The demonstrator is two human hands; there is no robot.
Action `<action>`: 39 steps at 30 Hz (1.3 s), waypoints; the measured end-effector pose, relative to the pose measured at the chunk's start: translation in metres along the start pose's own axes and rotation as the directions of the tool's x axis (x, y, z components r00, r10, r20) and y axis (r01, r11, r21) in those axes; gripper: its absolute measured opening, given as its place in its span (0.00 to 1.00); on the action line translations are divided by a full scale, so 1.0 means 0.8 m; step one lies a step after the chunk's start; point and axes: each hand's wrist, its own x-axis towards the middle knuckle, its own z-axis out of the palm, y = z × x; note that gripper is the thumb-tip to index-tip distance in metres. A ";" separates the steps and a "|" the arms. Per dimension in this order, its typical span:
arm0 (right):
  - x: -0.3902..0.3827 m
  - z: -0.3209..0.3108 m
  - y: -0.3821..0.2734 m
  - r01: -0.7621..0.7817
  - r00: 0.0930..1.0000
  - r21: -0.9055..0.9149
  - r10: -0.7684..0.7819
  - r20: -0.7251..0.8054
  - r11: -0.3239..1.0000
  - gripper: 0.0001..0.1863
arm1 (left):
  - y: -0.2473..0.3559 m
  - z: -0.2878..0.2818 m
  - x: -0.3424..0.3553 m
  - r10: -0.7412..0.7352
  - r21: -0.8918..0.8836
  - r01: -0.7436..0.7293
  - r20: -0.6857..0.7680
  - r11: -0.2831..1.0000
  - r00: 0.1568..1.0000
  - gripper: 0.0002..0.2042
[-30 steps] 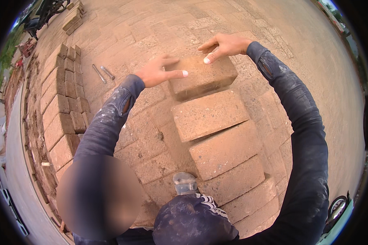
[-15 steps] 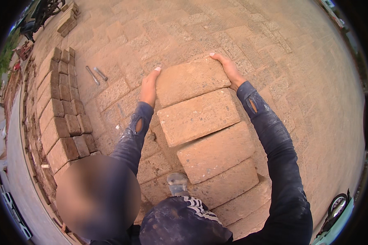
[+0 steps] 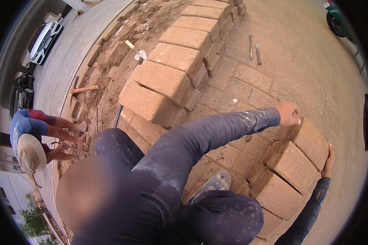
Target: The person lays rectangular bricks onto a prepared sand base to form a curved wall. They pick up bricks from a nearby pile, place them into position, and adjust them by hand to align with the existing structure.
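Observation:
Between my two hands, at the right, is a sandy-brown paving block (image 3: 312, 141), the end one of a row. My left hand (image 3: 288, 113) grips its far left end, thumb on the upper edge. The fingers of my right hand (image 3: 328, 162) press along its opposite end, partly hidden behind it. Against it leans a second paving block (image 3: 292, 164), and a third block (image 3: 279, 194) lies closer to my knee. Their lower parts rest on more stacked blocks.
A long stacked row of blocks (image 3: 167, 77) runs along the left. Two metal chisels (image 3: 254, 50) lie on the paving beyond. A trowel (image 3: 137, 51) and a wooden-handled hammer (image 3: 85, 89) sit on the dug soil, where a person in a hat (image 3: 32, 152) bends over. Cars stand farther off.
My view has swung left, so the long row, the tools and the bent person now show. Both hands stay at the ends of the end block.

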 end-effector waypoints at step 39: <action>-0.395 0.660 -0.075 0.982 0.135 -0.081 -0.340 0.931 0.169 0.65 | 0.019 -0.402 -0.524 -0.192 0.571 0.174 -0.028 0.803 0.981 0.51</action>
